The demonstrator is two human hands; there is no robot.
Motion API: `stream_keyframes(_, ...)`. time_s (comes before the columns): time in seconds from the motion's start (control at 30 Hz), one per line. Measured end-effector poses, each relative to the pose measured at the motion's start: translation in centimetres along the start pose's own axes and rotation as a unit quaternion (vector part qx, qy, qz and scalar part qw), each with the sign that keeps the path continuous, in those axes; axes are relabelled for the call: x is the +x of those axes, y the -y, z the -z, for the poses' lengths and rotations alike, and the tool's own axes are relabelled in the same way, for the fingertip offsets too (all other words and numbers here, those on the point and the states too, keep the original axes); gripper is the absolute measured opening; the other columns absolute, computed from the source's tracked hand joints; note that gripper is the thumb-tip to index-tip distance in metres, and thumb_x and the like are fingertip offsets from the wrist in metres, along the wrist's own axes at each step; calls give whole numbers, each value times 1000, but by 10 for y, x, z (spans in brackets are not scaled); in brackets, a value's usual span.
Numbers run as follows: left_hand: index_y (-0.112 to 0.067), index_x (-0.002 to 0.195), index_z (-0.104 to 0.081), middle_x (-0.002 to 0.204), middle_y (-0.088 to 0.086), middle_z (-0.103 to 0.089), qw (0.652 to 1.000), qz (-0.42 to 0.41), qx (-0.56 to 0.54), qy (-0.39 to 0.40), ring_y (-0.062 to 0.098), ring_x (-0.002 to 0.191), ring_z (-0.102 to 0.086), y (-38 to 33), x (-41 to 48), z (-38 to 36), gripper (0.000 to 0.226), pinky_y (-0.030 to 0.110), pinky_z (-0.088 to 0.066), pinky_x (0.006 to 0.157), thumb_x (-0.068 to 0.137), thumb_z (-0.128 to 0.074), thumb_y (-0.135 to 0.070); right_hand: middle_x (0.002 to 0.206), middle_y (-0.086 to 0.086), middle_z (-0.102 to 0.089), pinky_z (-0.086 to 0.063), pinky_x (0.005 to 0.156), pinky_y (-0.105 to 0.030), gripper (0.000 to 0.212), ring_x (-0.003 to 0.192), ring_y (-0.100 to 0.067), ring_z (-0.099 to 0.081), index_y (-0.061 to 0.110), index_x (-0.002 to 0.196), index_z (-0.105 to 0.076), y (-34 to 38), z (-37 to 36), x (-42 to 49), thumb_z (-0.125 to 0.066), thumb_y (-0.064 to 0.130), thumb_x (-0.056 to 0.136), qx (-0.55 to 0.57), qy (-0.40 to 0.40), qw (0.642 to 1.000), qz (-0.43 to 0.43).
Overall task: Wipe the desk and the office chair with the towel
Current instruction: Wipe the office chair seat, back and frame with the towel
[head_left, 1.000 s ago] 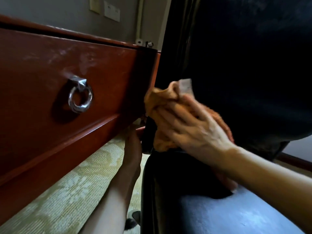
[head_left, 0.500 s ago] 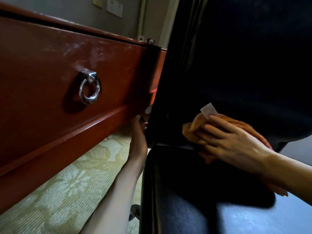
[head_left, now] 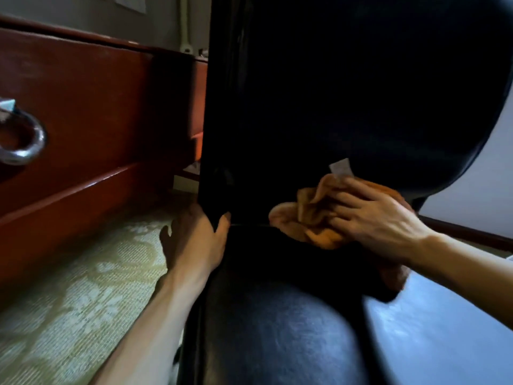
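Observation:
The black leather office chair [head_left: 333, 93] fills the middle and right of the head view, backrest upright, seat below. My right hand [head_left: 372, 218] presses a bunched orange towel [head_left: 308, 215] with a white tag into the crease where the backrest meets the seat. My left hand [head_left: 194, 237] grips the left edge of the chair at that same crease, thumb on the front. The reddish wooden desk [head_left: 91, 115] stands on the left, its drawer front facing me.
A metal ring pull [head_left: 22, 137] hangs on the drawer at the left edge. Pale green patterned carpet [head_left: 83, 287] lies between desk and chair. A wall with a dark baseboard [head_left: 472, 234] is behind the chair on the right.
My right hand has slid the towel from the backrest's left edge down and right to the crease. My left hand has come up to grip the chair's edge. The view has shifted right.

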State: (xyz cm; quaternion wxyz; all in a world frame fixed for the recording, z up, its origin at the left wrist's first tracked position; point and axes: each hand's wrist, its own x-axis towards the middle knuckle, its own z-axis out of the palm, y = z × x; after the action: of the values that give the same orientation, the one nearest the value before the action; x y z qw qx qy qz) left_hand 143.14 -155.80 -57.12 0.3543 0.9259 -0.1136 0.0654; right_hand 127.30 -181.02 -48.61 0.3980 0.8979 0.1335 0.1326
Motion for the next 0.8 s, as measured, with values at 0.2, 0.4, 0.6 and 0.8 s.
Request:
stream_keyframes(0.2,-13,122,-57,118,15,-65,999,-23,21,-18,40,108,-62,-1,1,1,51,47,-52,90,98,-50,-58,155,-10,-50,-20,126,-55,33,145,-34,-47,17,135,-66,-28,8,-14,-46,15,110,26,-253,964,-83)
stream_keyframes(0.4,-18,126,-56,118,12,-66,999,-8,-34,5,38,108,-63,10,9,-8,53,49,-54,90,94,-57,-60,164,-13,-37,-6,128,-54,51,153,-35,-32,17,151,-50,-1,-5,51,-30,22,105,-31,-90,995,-42)
stream_keyframes(0.6,-27,125,-55,114,3,-66,999,-29,-43,-1,33,105,-64,16,11,-9,52,48,-56,86,90,-59,-66,158,-3,-47,-15,128,-38,41,151,-16,-34,19,143,-53,10,-38,39,-31,21,110,96,149,984,15)
stream_keyframes(0.8,-25,131,-53,116,9,-67,997,-30,-76,14,35,106,-64,11,12,-7,53,49,-55,87,91,-62,-57,122,8,-70,-43,106,-41,22,127,-19,-60,33,88,-52,14,12,53,-63,23,71,263,75,961,-42)
